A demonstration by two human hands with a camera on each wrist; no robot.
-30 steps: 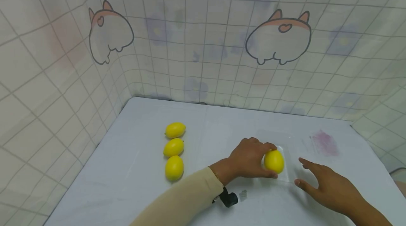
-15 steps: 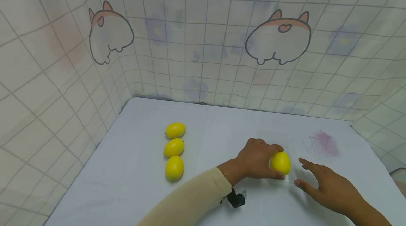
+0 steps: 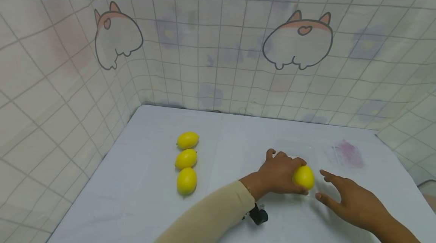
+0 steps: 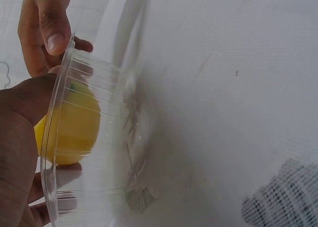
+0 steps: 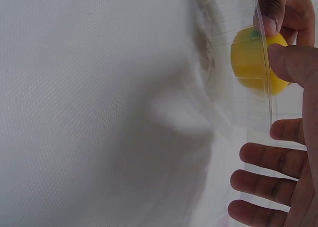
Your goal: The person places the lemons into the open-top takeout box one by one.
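One lemon [image 3: 304, 177], partly inside the clear container [image 4: 94, 202], is pinched by the left hand [image 3: 281, 175], not yet released; three lemons [image 3: 186, 159] are left outside, the right hand [image 3: 357, 202] spread.

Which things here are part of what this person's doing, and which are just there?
Part of the job, it seems:
- lemon gripped by the left hand
- clear container
- open right hand
- three lemons in a row, probably

Just there:
- pink mark on the table
- patterned wall covering
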